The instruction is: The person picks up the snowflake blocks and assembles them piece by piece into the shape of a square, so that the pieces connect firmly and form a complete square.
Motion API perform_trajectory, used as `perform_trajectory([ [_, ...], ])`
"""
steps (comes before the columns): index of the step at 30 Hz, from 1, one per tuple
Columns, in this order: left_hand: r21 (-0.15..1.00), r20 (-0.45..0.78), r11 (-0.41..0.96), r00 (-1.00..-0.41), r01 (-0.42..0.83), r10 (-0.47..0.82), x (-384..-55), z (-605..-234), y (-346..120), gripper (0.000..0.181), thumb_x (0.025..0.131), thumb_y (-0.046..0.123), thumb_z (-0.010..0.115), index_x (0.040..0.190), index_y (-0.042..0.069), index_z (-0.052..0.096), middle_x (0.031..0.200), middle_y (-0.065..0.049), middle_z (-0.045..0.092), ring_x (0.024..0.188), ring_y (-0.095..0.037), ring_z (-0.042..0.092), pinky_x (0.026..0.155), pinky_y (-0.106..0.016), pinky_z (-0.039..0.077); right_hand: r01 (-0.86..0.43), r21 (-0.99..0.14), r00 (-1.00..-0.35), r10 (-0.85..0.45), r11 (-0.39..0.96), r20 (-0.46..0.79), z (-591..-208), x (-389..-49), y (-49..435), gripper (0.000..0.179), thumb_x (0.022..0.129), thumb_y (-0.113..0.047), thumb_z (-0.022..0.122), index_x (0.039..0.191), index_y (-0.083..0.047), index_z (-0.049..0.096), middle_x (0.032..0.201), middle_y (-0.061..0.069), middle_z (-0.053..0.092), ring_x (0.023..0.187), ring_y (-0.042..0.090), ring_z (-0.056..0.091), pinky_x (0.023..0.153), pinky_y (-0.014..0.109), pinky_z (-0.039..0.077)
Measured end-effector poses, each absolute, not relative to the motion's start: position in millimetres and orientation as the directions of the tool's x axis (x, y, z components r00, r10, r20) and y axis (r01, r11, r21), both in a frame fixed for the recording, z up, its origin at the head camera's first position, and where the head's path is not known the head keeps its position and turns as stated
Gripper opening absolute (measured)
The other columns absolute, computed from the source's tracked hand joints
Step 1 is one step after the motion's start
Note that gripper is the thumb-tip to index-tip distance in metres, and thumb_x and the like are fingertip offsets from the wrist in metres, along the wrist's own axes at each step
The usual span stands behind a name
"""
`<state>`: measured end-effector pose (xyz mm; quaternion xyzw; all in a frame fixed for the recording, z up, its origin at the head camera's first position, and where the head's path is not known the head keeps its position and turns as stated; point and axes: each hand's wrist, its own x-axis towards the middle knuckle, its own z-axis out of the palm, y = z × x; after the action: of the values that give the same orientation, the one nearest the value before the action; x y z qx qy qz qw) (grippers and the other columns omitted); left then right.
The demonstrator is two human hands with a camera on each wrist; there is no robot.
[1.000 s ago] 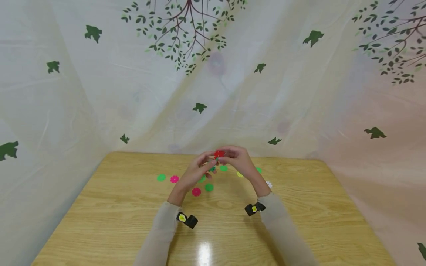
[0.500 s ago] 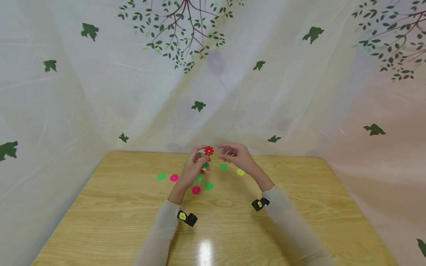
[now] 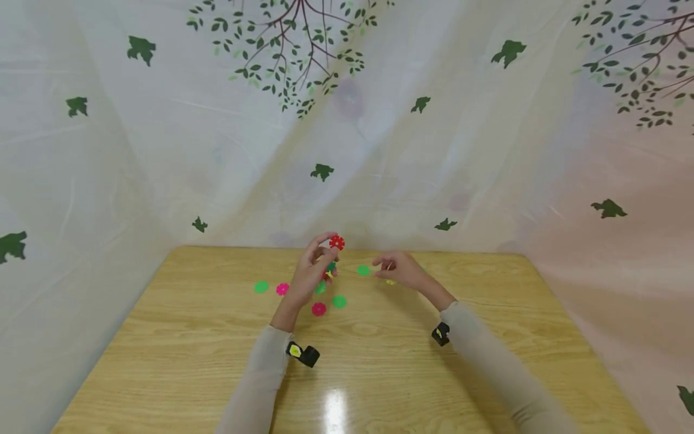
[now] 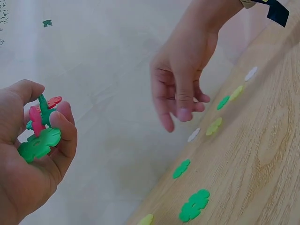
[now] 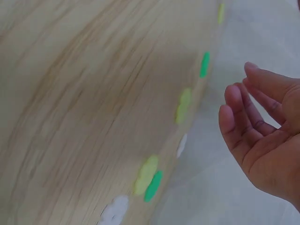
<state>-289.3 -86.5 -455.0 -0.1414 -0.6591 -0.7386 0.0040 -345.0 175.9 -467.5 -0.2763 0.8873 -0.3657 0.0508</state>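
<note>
My left hand [image 3: 310,276] grips a small cluster of interlocking flower-shaped plastic discs, raised over the far part of the table. In the left wrist view a green disc [image 4: 40,144] lies lowest in the cluster, with a pink disc [image 4: 35,120] and a dark green one [image 4: 47,114] joined above it. The red disc [image 3: 337,242] sticks up at the fingertips in the head view. Off to the right, my right hand [image 3: 403,270] holds nothing; its fingers bend loosely above a yellow disc [image 3: 390,281]. A loose green disc [image 3: 363,270] lies between the two hands.
Loose discs lie scattered on the wooden table [image 3: 368,374], among them a pink disc [image 3: 318,309] and another green disc [image 3: 261,287]. White discs [image 5: 115,211] lie farther right. A printed cloth [image 3: 244,169] hangs right behind the table's far edge.
My right hand has come away from the cluster and moved right and down toward the table. My left hand keeps hold of the cluster and has shifted slightly left.
</note>
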Motion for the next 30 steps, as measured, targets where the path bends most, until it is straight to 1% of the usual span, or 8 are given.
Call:
perform_trajectory([
  [3, 0.973, 0.210, -0.137, -0.962, 0.187, 0.175, -289.8, -453.7, -87.9, 0.039, 0.106, 0.025, 0.058, 0.144, 0.021, 0.054, 0.097, -0.009, 0.059, 0.064, -0.015, 0.060, 0.048, -0.024, 0.049, -0.443, -0.627, -0.852, -0.519, 0.641, 0.070, -468.4, -348.6, 186.9, 0.027, 0.090, -0.005, 0.076, 0.114, 0.006, 0.072, 0.085, 0.013, 0.070, 0.071, 0.015, 0.060, 0.062, 0.026, 0.051],
  [7, 0.972, 0.208, -0.146, -0.962, 0.184, 0.176, -289.3, -452.1, -89.5, 0.039, 0.106, 0.025, 0.058, 0.144, 0.021, 0.055, 0.096, -0.009, 0.060, 0.063, -0.012, 0.059, 0.048, -0.022, 0.049, -0.417, -0.578, -0.864, -0.504, 0.701, 0.013, -472.8, -352.2, 198.3, 0.031, 0.087, -0.005, 0.078, 0.115, 0.006, 0.072, 0.088, 0.016, 0.070, 0.077, 0.018, 0.061, 0.064, 0.028, 0.051],
  [13, 0.972, 0.207, -0.143, -0.964, 0.184, 0.169, -288.6, -452.7, -89.6, 0.038, 0.106, 0.024, 0.057, 0.144, 0.020, 0.055, 0.094, -0.009, 0.063, 0.062, -0.011, 0.060, 0.048, -0.022, 0.049, -0.340, -0.583, -0.887, -0.458, 0.738, -0.062, -482.2, -355.6, 202.5, 0.031, 0.085, -0.007, 0.082, 0.112, 0.003, 0.073, 0.086, 0.012, 0.068, 0.077, 0.016, 0.055, 0.064, 0.025, 0.046],
  [16, 0.971, 0.215, -0.138, -0.962, 0.193, 0.168, -287.8, -452.9, -89.4, 0.038, 0.106, 0.024, 0.056, 0.144, 0.021, 0.055, 0.094, -0.008, 0.064, 0.062, -0.010, 0.060, 0.048, -0.021, 0.049, -0.329, -0.593, -0.893, -0.446, 0.735, -0.058, -483.2, -355.2, 201.8, 0.028, 0.083, -0.004, 0.083, 0.108, 0.003, 0.074, 0.086, 0.012, 0.067, 0.078, 0.016, 0.055, 0.067, 0.025, 0.046],
  [20, 0.967, 0.234, -0.140, -0.957, 0.211, 0.171, -286.8, -452.7, -89.9, 0.038, 0.107, 0.023, 0.055, 0.145, 0.020, 0.054, 0.093, -0.006, 0.064, 0.063, -0.013, 0.060, 0.048, -0.022, 0.050, -0.329, -0.600, -0.897, -0.440, 0.729, -0.043, -483.9, -354.8, 200.6, 0.022, 0.080, -0.001, 0.084, 0.099, 0.002, 0.073, 0.086, 0.013, 0.067, 0.080, 0.018, 0.057, 0.071, 0.028, 0.048],
  [23, 0.966, 0.239, -0.147, -0.956, 0.215, 0.171, -286.1, -452.7, -90.1, 0.038, 0.107, 0.023, 0.055, 0.145, 0.020, 0.053, 0.094, -0.008, 0.063, 0.063, -0.016, 0.060, 0.048, -0.022, 0.050, -0.326, -0.613, -0.897, -0.440, 0.720, -0.040, -485.8, -354.8, 199.9, 0.023, 0.077, 0.002, 0.085, 0.094, 0.000, 0.070, 0.087, 0.013, 0.067, 0.082, 0.019, 0.060, 0.074, 0.029, 0.049],
  [26, 0.965, 0.241, -0.145, -0.956, 0.218, 0.165, -285.7, -452.5, -89.4, 0.037, 0.107, 0.023, 0.054, 0.145, 0.021, 0.053, 0.096, -0.012, 0.063, 0.063, -0.015, 0.060, 0.048, -0.022, 0.050, -0.329, -0.645, -0.896, -0.445, 0.690, -0.018, -488.1, -354.4, 199.5, 0.023, 0.076, 0.006, 0.083, 0.093, 0.000, 0.068, 0.089, 0.015, 0.068, 0.084, 0.021, 0.062, 0.074, 0.030, 0.051],
  [30, 0.966, 0.243, -0.132, -0.957, 0.224, 0.157, -286.1, -452.9, -88.7, 0.038, 0.107, 0.022, 0.054, 0.145, 0.022, 0.054, 0.098, -0.018, 0.062, 0.063, -0.014, 0.060, 0.048, -0.022, 0.050, -0.356, -0.699, -0.892, -0.449, 0.621, 0.056, -488.8, -353.6, 197.3, 0.019, 0.080, 0.008, 0.078, 0.095, 0.003, 0.068, 0.089, 0.016, 0.069, 0.083, 0.020, 0.063, 0.073, 0.028, 0.052],
])
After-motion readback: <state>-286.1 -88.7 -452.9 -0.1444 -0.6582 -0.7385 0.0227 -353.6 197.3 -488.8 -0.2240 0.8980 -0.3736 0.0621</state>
